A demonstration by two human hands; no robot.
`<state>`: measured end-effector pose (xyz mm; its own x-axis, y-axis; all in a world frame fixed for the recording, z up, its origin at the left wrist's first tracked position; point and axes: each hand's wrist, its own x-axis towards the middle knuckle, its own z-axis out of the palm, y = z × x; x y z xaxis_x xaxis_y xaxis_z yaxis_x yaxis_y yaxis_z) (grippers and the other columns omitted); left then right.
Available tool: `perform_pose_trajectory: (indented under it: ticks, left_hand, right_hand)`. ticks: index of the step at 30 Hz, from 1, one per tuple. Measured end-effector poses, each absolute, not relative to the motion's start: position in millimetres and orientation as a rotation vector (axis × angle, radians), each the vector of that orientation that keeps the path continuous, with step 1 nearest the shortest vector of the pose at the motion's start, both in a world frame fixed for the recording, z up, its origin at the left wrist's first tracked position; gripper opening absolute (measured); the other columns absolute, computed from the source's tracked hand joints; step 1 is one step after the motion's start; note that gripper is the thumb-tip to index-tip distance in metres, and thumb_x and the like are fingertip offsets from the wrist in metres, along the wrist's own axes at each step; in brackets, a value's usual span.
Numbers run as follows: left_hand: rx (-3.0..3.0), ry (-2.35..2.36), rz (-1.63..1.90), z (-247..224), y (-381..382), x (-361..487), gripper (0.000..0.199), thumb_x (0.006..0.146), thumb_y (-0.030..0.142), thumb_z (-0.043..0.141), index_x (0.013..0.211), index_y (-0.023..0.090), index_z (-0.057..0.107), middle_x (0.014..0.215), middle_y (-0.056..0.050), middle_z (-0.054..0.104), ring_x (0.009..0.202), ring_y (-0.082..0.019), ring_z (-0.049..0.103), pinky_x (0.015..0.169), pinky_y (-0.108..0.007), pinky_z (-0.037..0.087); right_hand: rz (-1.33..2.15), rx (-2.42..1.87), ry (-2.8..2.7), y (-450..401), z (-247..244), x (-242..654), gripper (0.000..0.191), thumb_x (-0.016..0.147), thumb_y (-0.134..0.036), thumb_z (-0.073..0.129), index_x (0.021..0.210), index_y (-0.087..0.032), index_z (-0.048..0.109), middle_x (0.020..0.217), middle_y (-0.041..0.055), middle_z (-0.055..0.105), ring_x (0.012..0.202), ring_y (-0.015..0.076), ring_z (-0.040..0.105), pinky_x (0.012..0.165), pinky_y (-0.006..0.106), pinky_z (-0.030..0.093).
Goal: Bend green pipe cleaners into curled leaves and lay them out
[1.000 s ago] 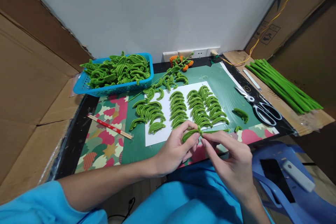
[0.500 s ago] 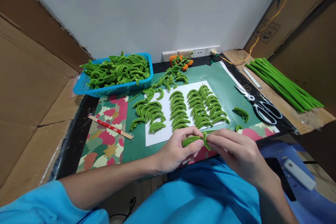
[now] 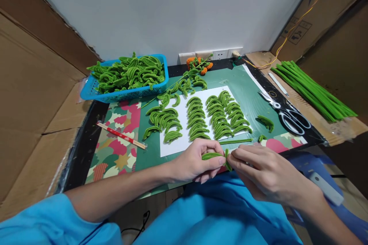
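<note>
Between thumb and fingers, my left hand (image 3: 201, 162) pinches a green pipe-cleaner leaf (image 3: 211, 155) just over the table's front edge. My right hand (image 3: 258, 166) is closed at the leaf's right end, where short stems stick up and down; its fingertips partly hide that end. Just beyond my fingers lies a straight cut piece of green pipe cleaner (image 3: 235, 141). Finished curved leaves (image 3: 197, 116) lie in several columns on a white sheet of paper (image 3: 184, 150). A loose leaf (image 3: 266, 122) and a small green scrap (image 3: 261, 138) rest right of the sheet.
A blue basket (image 3: 123, 95) heaped with green leaves stands back left. Wrapped chopsticks (image 3: 122, 135) lie at left. Scissors (image 3: 290, 118), a white pen (image 3: 278, 83) and a bundle of green pipe cleaners (image 3: 314, 90) are on the right. Small orange pumpkins (image 3: 205, 69) sit near the sockets (image 3: 220, 54).
My right hand has shifted slightly right and down, its fingers still at the leaf's end. The straight pipe-cleaner piece shows more. The view has moved a little.
</note>
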<state>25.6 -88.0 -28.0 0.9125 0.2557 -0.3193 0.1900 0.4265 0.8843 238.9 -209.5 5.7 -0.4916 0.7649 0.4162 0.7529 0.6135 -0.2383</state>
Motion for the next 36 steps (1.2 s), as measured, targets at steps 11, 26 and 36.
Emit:
perform_pose_trajectory:
  ticks: [11, 26, 36]
  left_hand:
    - [1.185, 0.415, 0.023, -25.1, -87.4, 27.5, 0.045, 0.097, 0.057, 0.083, 0.096, 0.018, 0.061, 0.066, 0.002, 0.069, 0.043, -0.008, 0.059, 0.037, -0.013, 0.043]
    - [1.236, 0.493, 0.189, -28.8, -96.1, 30.0, 0.038, 0.108, 0.057, 0.067, 0.106, 0.021, 0.055, 0.051, 0.011, 0.048, 0.039, -0.007, 0.039, 0.039, -0.016, 0.027]
    - [1.312, 0.582, 0.256, -30.9, -102.6, 28.2, 0.036, 0.107, 0.055, 0.067, 0.106, 0.021, 0.057, 0.056, 0.011, 0.048, 0.041, -0.008, 0.041, 0.041, -0.019, 0.028]
  right_hand:
    - [0.365, -1.116, -2.124, -201.1, -7.4, 237.2, 0.026, 0.099, -0.002, 0.054, 0.084, -0.016, 0.070, 0.073, 0.0034, 0.061, 0.064, 0.0173, 0.048, 0.057, 0.035, 0.035]
    - [0.497, -1.374, -1.898, -208.2, -5.4, 239.7, 0.017, 0.108, -0.012, 0.058, 0.099, -0.018, 0.072, 0.081, 0.0019, 0.067, 0.068, 0.0143, 0.060, 0.062, 0.028, 0.042]
    - [0.296, -1.370, -1.772, -210.3, -15.0, 219.1, 0.018, 0.104, -0.010, 0.063, 0.090, -0.018, 0.072, 0.070, -0.0025, 0.057, 0.057, 0.0116, 0.051, 0.055, 0.028, 0.036]
